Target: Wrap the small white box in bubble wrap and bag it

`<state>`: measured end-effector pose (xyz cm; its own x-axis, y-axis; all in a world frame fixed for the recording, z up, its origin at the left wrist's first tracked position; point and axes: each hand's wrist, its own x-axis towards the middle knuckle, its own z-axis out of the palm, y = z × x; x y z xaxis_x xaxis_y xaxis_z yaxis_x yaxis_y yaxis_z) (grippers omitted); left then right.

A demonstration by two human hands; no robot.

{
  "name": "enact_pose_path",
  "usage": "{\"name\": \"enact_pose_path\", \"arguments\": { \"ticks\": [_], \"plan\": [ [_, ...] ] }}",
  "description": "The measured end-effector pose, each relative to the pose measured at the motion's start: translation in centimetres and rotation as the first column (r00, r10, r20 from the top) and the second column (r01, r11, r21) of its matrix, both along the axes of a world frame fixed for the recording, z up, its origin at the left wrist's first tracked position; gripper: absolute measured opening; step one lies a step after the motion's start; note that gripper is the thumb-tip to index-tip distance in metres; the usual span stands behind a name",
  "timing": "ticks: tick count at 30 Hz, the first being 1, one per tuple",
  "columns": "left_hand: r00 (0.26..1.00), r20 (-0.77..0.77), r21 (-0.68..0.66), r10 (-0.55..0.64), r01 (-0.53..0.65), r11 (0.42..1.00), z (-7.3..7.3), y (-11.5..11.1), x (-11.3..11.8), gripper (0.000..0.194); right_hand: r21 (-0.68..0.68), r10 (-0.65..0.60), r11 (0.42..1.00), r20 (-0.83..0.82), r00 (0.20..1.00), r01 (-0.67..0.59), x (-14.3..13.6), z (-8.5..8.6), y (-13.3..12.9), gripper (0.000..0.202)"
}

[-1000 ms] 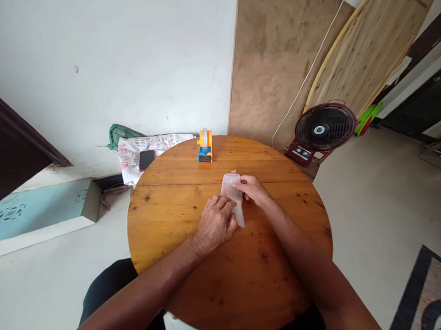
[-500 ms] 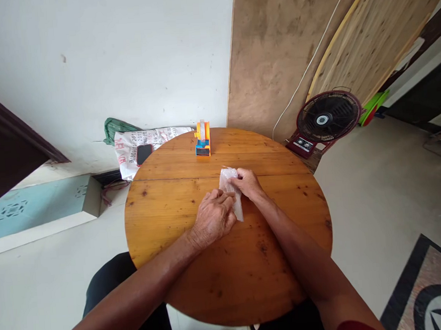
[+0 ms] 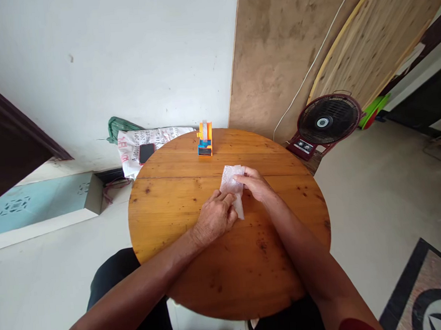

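Note:
A piece of bubble wrap (image 3: 229, 179), whitish and see-through, lies over the middle of the round wooden table (image 3: 171, 208). My left hand (image 3: 216, 212) is closed at its lower left part, fingers curled against the sheet. At the upper right edge, my right hand (image 3: 256, 182) pinches the wrap, thumb on top and fingers behind. A narrow end of the sheet sticks out below, past my left fingers. Whether anything lies inside the wrap I cannot tell. Beyond it stands an orange and blue tape dispenser (image 3: 204, 138) with a roll of tape.
A dark phone (image 3: 147, 152) rests on a printed white sack (image 3: 126, 161) behind the table's left edge. To the right stands a dark red fan (image 3: 324, 121). A white wall and a brown board rise behind the table.
The top of the bubble wrap has opened out wider and now shows a broader face. My right hand has shifted slightly right with its edge. My left hand stays nearly in place.

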<state>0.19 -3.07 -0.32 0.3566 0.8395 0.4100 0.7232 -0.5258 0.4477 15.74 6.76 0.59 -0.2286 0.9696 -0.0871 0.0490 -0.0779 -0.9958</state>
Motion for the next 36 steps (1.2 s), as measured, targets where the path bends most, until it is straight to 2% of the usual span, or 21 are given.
{"name": "enact_pose_path", "arguments": {
  "ticks": [8,12,16,29,32,36],
  "plan": [
    [0.999,0.005,0.017,0.046,-0.046,0.999,-0.4,0.1,0.1,0.024,0.031,0.071,0.997,0.021,0.997,-0.071,-0.5,1.9,-1.6,0.025],
    [0.994,0.044,0.004,0.101,-0.102,0.995,-0.6,-0.1,0.2,0.031,0.118,0.007,0.993,0.042,0.999,-0.012,-0.8,2.2,-3.4,0.024],
    [0.987,0.041,-0.027,0.152,-0.151,0.988,-0.6,-0.4,0.3,0.029,0.169,-0.058,0.984,0.048,0.997,0.049,-1.1,2.0,-5.0,0.023],
    [0.972,0.001,-0.131,0.234,-0.232,0.964,-0.4,-1.1,0.6,0.028,0.284,-0.173,0.951,0.172,0.970,0.119,-1.1,1.9,-8.0,0.027],
    [0.958,0.055,-0.161,0.282,-0.270,0.949,-0.6,-1.4,0.9,0.029,0.305,-0.166,0.947,0.209,0.964,0.097,-1.0,1.9,-8.3,0.025],
    [0.894,0.238,-0.226,0.380,-0.330,0.916,-1.1,-1.6,1.4,0.033,0.324,-0.148,0.944,0.241,0.959,0.064,-0.9,1.9,-8.9,0.020]
  ]
}}
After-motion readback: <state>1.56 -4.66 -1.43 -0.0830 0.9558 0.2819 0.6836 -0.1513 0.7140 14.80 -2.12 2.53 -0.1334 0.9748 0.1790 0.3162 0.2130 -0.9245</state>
